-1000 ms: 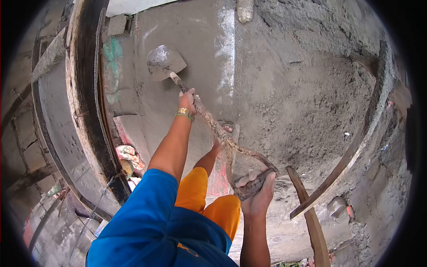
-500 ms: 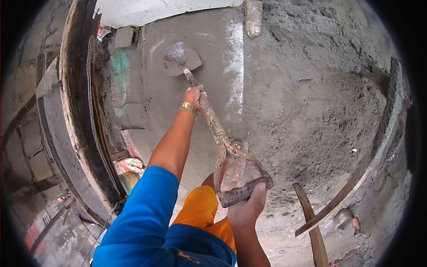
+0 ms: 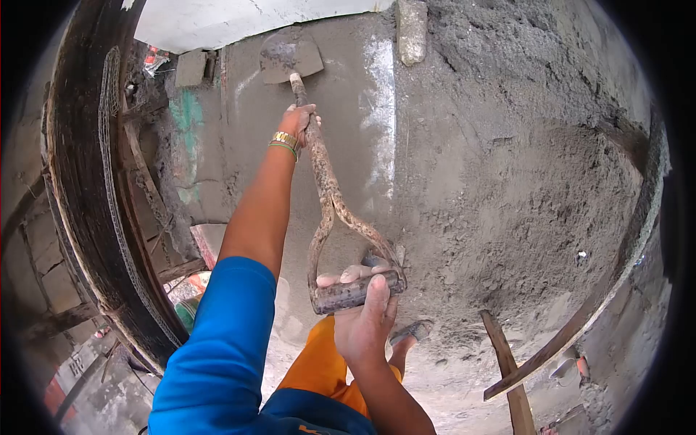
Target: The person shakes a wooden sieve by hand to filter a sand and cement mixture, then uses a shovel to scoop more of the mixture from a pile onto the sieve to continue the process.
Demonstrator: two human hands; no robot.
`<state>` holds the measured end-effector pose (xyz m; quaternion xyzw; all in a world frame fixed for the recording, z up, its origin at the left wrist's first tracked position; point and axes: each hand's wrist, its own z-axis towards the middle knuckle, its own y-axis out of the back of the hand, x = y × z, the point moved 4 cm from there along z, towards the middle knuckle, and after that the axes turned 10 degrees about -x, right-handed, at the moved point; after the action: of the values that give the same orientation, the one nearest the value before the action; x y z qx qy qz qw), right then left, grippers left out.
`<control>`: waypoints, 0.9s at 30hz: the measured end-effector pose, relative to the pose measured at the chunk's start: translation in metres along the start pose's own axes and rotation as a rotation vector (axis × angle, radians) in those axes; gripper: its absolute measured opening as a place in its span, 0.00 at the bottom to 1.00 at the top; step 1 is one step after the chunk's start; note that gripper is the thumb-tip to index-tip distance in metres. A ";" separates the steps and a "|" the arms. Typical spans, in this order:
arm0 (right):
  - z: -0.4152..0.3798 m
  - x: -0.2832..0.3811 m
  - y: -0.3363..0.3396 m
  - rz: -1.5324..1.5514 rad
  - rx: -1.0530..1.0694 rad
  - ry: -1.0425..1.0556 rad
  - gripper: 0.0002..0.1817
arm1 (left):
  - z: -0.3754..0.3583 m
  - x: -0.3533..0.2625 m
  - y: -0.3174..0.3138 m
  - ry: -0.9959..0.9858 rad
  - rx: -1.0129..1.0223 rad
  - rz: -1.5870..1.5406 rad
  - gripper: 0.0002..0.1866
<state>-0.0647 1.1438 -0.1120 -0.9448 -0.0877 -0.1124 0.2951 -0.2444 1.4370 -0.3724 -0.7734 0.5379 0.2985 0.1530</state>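
Observation:
A shovel (image 3: 321,163) with a mud-crusted shaft stretches away from me across the grey ground. My left hand (image 3: 298,122), with a gold watch at its wrist, is closed around the shaft not far behind the blade. The fingers of my right hand (image 3: 366,308) wrap the dark crossbar (image 3: 341,296) of the forked handle, close to my body. At the far end, the flat blade (image 3: 291,58) lies over the smooth floor near a white panel, with some grey residue on its face.
Rough, damp grey mix (image 3: 529,196) spreads over the right side. A thick wooden post (image 3: 80,167) stands at the left. Wooden boards (image 3: 507,362) lie at the lower right. A concrete block (image 3: 412,32) and a white panel (image 3: 254,18) are at the far side.
The shovel has moved forward and slightly left, its blade now closer to the white panel. Both hands have gone with it, still gripping the shaft and the handle. My foot has come into view.

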 end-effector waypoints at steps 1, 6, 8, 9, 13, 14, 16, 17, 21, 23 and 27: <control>-0.001 0.002 0.009 0.004 -0.007 -0.001 0.11 | -0.004 0.004 0.000 0.004 0.000 0.007 0.11; -0.020 0.015 0.096 -0.465 0.032 0.089 0.13 | -0.062 0.046 0.009 -0.018 0.036 -0.276 0.09; -0.025 0.027 0.138 -0.596 -0.020 0.108 0.12 | -0.073 0.085 0.019 0.077 0.028 -0.341 0.05; -0.033 0.032 0.162 -0.589 -0.018 0.109 0.12 | -0.089 0.099 0.023 0.110 0.002 -0.358 0.06; -0.074 0.058 0.189 -0.570 -0.255 0.123 0.12 | -0.142 0.163 0.033 0.207 -0.077 -0.401 0.07; -0.085 0.063 0.183 -0.471 -0.261 0.096 0.13 | -0.152 0.178 0.037 0.235 -0.082 -0.407 0.07; -0.107 0.057 0.221 -0.524 -0.274 0.139 0.13 | -0.170 0.205 0.045 0.277 -0.092 -0.394 0.07; -0.115 0.057 0.234 -0.576 -0.295 0.179 0.13 | -0.177 0.215 0.048 0.325 -0.105 -0.374 0.08; -0.143 0.065 0.199 -0.455 -0.317 0.097 0.13 | -0.197 0.234 0.048 0.368 -0.112 -0.335 0.08; -0.146 0.066 0.191 -0.466 -0.306 0.128 0.13 | -0.200 0.231 0.046 0.371 -0.126 -0.236 0.07; -0.129 0.062 0.179 -0.366 -0.299 0.066 0.12 | -0.175 0.214 0.031 0.335 -0.132 -0.225 0.07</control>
<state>0.0154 0.9306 -0.0886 -0.9422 -0.2301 -0.2064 0.1292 -0.1687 1.1692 -0.3686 -0.8757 0.4455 0.1812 0.0426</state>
